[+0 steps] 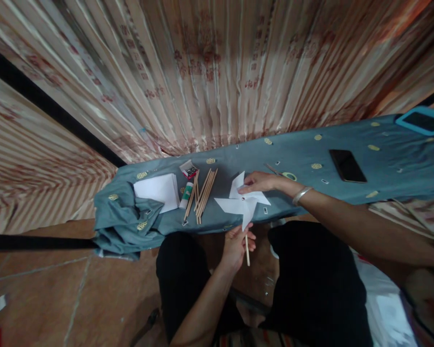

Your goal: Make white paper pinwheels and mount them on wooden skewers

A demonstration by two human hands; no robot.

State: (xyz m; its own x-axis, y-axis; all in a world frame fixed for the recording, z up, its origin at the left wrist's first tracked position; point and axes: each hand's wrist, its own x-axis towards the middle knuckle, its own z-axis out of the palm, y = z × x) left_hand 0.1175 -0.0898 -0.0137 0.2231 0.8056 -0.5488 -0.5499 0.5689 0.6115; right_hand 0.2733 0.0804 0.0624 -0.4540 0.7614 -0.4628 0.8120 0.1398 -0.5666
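A white paper pinwheel [249, 205] on a thin wooden stick [248, 250] is between my hands, with a small pin head at its centre. My left hand [237, 245] grips the stick just below the lowest blade, near the front edge of the cloth-covered surface. From the right, my right hand [260, 182] reaches over the upper blades, its fingertips touching the paper near the centre. Whether those fingertips pinch the blade is hard to see. Left of the pinwheel lie several wooden sticks [205, 195], a green-and-white glue stick [186, 195] and a small open box of pins [189, 169].
A stack of white paper [159, 190] lies at the left of the blue-grey cloth [238, 156]. Scissors [287, 175] rest behind my right wrist. Farther right are a dark phone [347, 166] and a blue-framed tablet [425, 120]. A patterned curtain [210, 72] hangs behind.
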